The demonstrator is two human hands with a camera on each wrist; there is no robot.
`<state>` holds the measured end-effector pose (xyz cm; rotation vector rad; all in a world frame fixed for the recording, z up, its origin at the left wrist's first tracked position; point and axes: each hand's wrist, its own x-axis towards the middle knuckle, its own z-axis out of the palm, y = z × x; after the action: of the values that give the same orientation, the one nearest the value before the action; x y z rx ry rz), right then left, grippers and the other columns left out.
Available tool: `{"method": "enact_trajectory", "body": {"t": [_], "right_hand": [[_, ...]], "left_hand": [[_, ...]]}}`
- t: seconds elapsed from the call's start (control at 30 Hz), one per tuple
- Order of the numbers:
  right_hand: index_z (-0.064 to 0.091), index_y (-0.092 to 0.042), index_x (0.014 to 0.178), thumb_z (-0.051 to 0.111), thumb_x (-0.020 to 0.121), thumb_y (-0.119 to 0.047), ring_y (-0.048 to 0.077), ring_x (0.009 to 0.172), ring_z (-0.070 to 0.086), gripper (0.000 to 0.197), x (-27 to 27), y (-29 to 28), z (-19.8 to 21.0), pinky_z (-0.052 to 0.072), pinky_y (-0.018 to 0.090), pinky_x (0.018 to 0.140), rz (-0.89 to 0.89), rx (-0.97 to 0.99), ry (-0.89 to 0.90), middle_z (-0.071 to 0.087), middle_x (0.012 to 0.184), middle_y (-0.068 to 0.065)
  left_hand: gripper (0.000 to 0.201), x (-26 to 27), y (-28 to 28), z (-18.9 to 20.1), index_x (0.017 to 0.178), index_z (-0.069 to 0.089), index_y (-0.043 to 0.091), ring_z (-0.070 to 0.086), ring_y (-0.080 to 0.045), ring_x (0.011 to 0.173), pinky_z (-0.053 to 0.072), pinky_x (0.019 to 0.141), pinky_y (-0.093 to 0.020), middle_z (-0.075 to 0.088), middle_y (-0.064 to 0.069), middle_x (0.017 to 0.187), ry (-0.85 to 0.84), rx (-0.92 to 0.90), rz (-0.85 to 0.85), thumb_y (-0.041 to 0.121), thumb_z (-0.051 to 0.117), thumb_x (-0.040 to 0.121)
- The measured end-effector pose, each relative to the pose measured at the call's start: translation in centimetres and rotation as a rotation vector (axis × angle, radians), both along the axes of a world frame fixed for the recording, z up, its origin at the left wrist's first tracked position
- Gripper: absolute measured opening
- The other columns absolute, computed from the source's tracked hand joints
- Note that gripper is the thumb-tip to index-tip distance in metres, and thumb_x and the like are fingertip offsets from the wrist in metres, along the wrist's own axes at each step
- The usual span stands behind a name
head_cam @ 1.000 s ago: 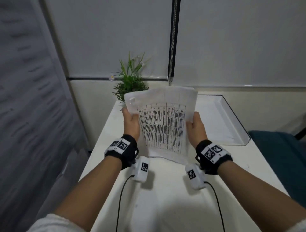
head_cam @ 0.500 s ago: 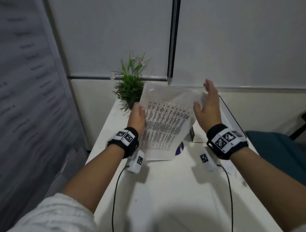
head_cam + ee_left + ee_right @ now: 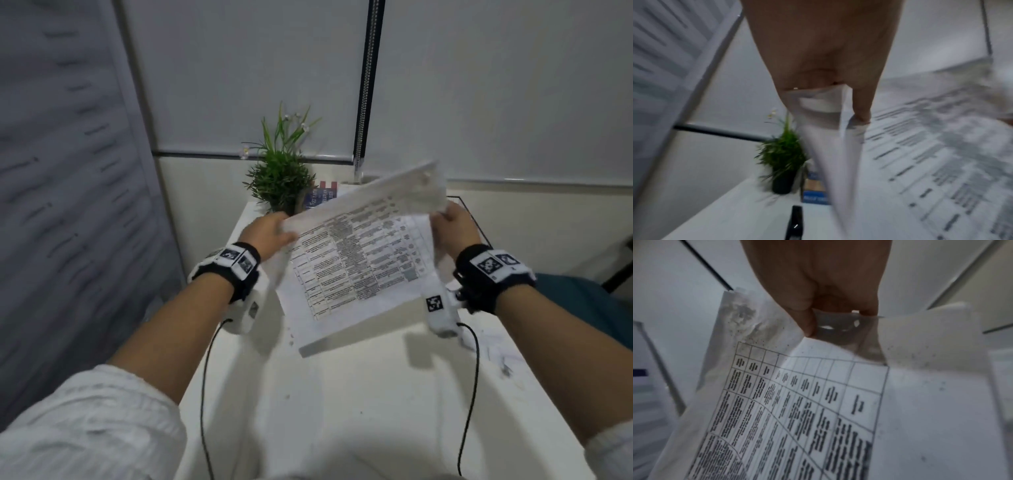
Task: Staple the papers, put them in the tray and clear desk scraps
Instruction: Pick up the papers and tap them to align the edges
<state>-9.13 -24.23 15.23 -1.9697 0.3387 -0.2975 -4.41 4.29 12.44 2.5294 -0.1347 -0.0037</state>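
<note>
Papers held clear of the desk, both hands engaged.

The left hand (image 3: 265, 231) pinches the papers (image 3: 359, 260) at their left edge, with the potted plant (image 3: 279, 174) behind it. The printed sheets hang tilted above the desk (image 3: 342, 394). The right hand (image 3: 452, 229) grasps the right edge, in front of the tray (image 3: 474, 219).

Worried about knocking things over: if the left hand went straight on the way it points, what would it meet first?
Probably the potted plant, which stands just beyond the left hand gripping the papers; depth is unclear.
</note>
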Motion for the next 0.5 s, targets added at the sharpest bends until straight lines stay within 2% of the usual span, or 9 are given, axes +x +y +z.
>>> {"method": "enact_trajectory", "body": {"t": [0.03,0.1,0.17,0.2,0.27,0.3,0.37,0.43,0.5], "right_hand": [[0.059,-0.005,0.109,0.036,0.093,-0.004,0.018,0.085,0.054,0.028,-0.4,-0.8,-1.0,0.043,0.019,0.052,-0.023,0.014,0.022,0.063,0.118,0.026],[0.057,-0.012,0.086,0.039,0.092,-0.004,0.020,0.073,0.055,0.021,-1.1,-1.9,-3.2,0.042,0.022,0.052,-0.054,0.069,0.073,0.065,0.108,0.029],[0.051,-0.018,0.070,0.041,0.090,-0.003,0.019,0.064,0.054,0.026,-1.6,-2.0,-5.5,0.044,0.022,0.048,-0.077,0.137,0.096,0.064,0.089,0.020],[0.050,-0.017,0.069,0.042,0.089,-0.004,0.021,0.064,0.054,0.025,-1.7,-1.8,-6.4,0.044,0.020,0.047,-0.086,0.166,0.096,0.061,0.082,0.014],[0.054,-0.010,0.078,0.043,0.086,-0.007,0.023,0.073,0.054,0.013,-1.7,-1.1,-7.2,0.045,0.022,0.053,-0.101,0.210,0.074,0.060,0.078,0.011],[0.055,-0.008,0.085,0.043,0.085,-0.008,0.023,0.077,0.055,0.012,-1.6,-0.7,-7.1,0.046,0.025,0.059,-0.102,0.225,0.049,0.061,0.083,0.013],[0.057,-0.008,0.093,0.044,0.084,-0.007,0.024,0.080,0.058,0.016,-1.4,-0.3,-6.8,0.048,0.031,0.070,-0.096,0.269,-0.006,0.063,0.092,0.015],[0.056,-0.009,0.099,0.043,0.084,-0.004,0.023,0.079,0.058,0.020,-1.4,-0.2,-6.9,0.047,0.030,0.074,-0.084,0.323,-0.045,0.062,0.092,0.009],[0.052,-0.007,0.109,0.043,0.085,-0.001,0.021,0.085,0.056,0.026,-1.9,0.0,-8.0,0.046,0.031,0.078,-0.079,0.338,-0.031,0.059,0.098,0.007]], "left_hand": [[0.055,0.1,1.5,-1.0,0.135,0.045,0.005,0.053,-0.029,0.122,0.040,0.104,-0.038,0.052,-0.018,0.138,0.044,-0.051,0.041,0.026,0.063,0.087],[0.055,-0.3,3.4,-2.9,0.133,0.042,0.006,0.054,-0.025,0.112,0.043,0.098,-0.038,0.051,-0.019,0.138,0.174,-0.302,0.117,0.020,0.066,0.085],[0.040,-1.4,3.2,-4.4,0.129,0.040,0.008,0.052,-0.023,0.107,0.048,0.087,-0.037,0.051,-0.016,0.136,0.339,-0.549,0.115,0.011,0.055,0.092],[0.039,-1.9,2.6,-4.8,0.132,0.041,0.007,0.053,-0.025,0.109,0.049,0.086,-0.036,0.053,-0.014,0.133,0.358,-0.623,0.111,0.005,0.048,0.094],[0.046,-2.5,1.4,-4.9,0.129,0.049,0.010,0.057,-0.029,0.112,0.049,0.091,-0.039,0.060,-0.012,0.124,0.237,-0.740,0.135,-0.001,0.042,0.084],[0.046,-2.6,1.1,-4.6,0.118,0.057,0.015,0.060,-0.028,0.109,0.049,0.092,-0.040,0.064,-0.011,0.114,0.135,-0.799,0.168,0.003,0.042,0.077],[0.034,-3.1,0.7,-3.5,0.097,0.062,0.023,0.065,-0.010,0.089,0.052,0.082,-0.029,0.066,0.001,0.095,-0.012,-0.931,0.212,0.015,0.043,0.071],[0.037,-3.4,0.6,-3.4,0.106,0.057,0.019,0.059,0.002,0.082,0.050,0.070,-0.017,0.061,0.009,0.095,-0.096,-1.033,0.260,0.018,0.046,0.071],[0.041,-3.7,0.8,-4.7,0.113,0.045,0.018,0.055,-0.009,0.090,0.045,0.070,-0.020,0.056,0.001,0.105,-0.065,-1.032,0.321,0.011,0.047,0.073]]}}
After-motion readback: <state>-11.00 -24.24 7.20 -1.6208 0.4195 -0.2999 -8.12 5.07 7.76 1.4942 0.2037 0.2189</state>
